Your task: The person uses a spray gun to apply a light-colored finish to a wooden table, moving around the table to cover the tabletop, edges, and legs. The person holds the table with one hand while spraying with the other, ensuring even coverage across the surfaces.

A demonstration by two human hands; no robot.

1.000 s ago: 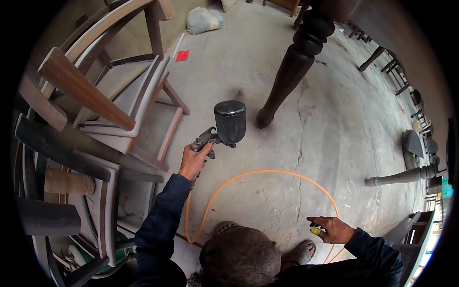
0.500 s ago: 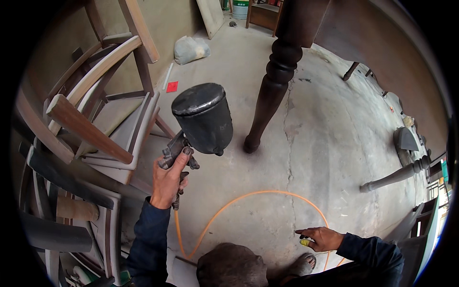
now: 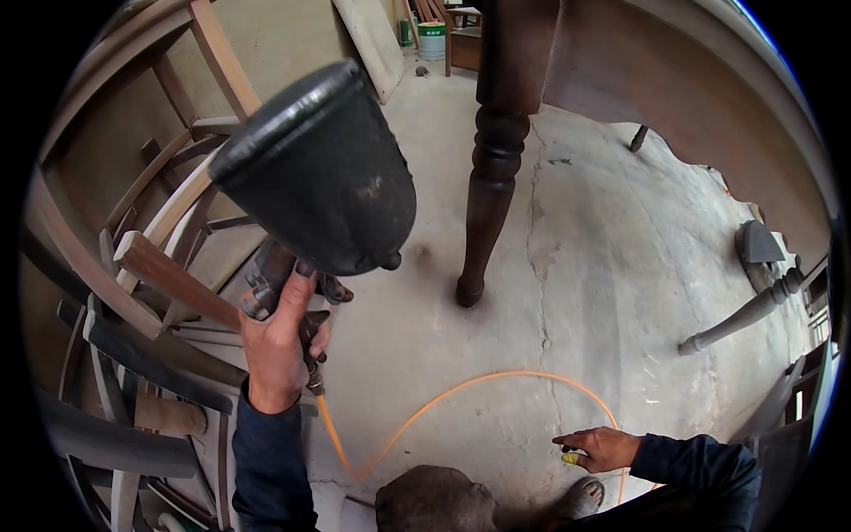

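Note:
My left hand is closed round the handle of a spray gun, whose large dark lidded cup tilts up to the left, near my view. An orange air hose runs from the bottom of the handle and loops over the floor. Beyond the gun, apart from it, stands a turned dark-brown table leg with a wide brown panel joined at its top. Low on the right, my right hand hangs open above the floor with its index finger stretched out. Something yellow-green is wrapped on one finger.
Wooden chairs, partly bare and partly dark, crowd the left side. Another turned leg reaches in from the right. At the back are a leaning board and a bucket. Cracks run across the concrete floor.
The spray gun has come up closer to my view and tilted further left, still in my left hand. The view has shifted slightly. My right hand stays nearly where it was.

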